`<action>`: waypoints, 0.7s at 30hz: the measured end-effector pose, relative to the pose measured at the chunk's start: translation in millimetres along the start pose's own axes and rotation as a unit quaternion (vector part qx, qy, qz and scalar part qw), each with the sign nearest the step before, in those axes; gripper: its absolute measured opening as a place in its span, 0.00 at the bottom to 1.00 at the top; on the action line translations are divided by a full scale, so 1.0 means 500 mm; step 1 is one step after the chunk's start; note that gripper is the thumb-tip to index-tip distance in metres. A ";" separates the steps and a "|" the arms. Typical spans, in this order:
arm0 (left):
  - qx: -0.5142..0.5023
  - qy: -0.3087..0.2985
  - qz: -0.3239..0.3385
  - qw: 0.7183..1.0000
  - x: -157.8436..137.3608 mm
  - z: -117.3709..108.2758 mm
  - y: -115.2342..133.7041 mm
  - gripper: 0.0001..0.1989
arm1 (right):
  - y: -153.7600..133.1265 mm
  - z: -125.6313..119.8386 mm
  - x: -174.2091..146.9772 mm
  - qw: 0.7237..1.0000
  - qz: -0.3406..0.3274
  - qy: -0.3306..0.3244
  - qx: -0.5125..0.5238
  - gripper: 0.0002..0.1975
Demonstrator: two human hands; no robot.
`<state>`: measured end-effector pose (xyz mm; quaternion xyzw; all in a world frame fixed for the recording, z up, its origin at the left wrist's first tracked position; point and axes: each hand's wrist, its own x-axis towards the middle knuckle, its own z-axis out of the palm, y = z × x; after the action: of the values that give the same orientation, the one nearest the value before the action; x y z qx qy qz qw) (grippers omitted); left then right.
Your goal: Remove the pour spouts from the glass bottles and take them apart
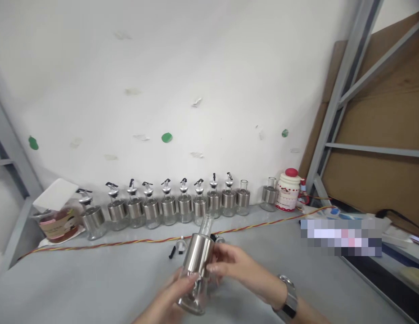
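Observation:
A glass oil bottle with a brushed metal sleeve is tilted in front of me, its open neck leaning away to the right. My left hand is closed around its lower glass part. On the right side of the sleeve, my right hand grips with thumb and fingers; some fingertips are hidden behind the bottle. Just beyond the bottle lie a silver pourer top and a small black stick-like piece. Another pourer top is partly hidden by the bottle and my right hand.
Several similar bottles with pourer tops line the wall. Two bottles without tops, one and another, stand further right, near a red-lidded white jar. A twisted red-yellow cord crosses the table. A labelled container sits left.

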<state>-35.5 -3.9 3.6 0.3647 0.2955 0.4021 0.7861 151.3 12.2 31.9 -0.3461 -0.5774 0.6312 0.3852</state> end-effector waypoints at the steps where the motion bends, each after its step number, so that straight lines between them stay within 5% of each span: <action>1: 0.038 0.015 0.002 0.999 -0.001 0.002 -0.002 0.18 | 0.000 0.001 0.000 1.000 -0.005 0.026 0.011 0.15; 6: 0.166 0.031 0.048 0.984 0.007 0.009 -0.011 0.23 | 0.010 0.027 0.003 0.991 -0.023 0.120 0.058 0.13; 13: 0.251 0.085 0.179 0.948 0.044 -0.015 -0.008 0.16 | -0.002 0.029 -0.004 0.971 -0.098 0.201 0.080 0.18; 16: 0.278 0.123 0.188 0.934 0.047 -0.029 0.002 0.16 | -0.023 -0.030 0.008 0.942 -0.155 0.298 0.025 0.15; 21: 0.298 0.126 0.187 0.928 0.043 -0.031 0.004 0.30 | -0.046 -0.207 0.046 0.834 -0.210 0.508 -0.045 0.21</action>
<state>-37.2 20.2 -7.1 0.5773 0.4245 0.4780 0.5080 234.0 81.5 45.4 -0.5060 -0.3869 0.2435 0.7314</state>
